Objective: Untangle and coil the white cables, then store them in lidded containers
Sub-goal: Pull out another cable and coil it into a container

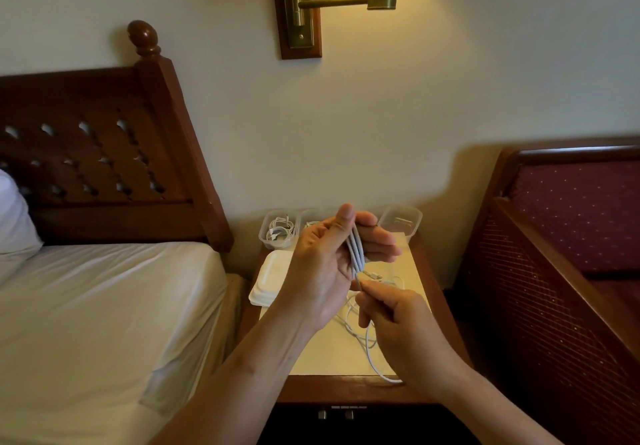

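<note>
- One white cable (356,249) hangs in several loops, gripped between the left hand's (320,271) thumb and curled fingers.
- Right hand (401,327) pinches the cable's free stretch just under the loops.
- More loose cable (350,321) lies tangled on the nightstand (346,389) beneath both hands; I cannot count it.
- Three clear tubs (264,237) stand beyond the hands, the middle one mostly hidden and the leftmost holding coiled cable.
- One stack of white lids (270,282) sits left of the left hand.

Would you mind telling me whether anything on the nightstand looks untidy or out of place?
Only the white cable: its loose length sprawls uncoiled on the nightstand, one loop reaching the front edge.
</note>
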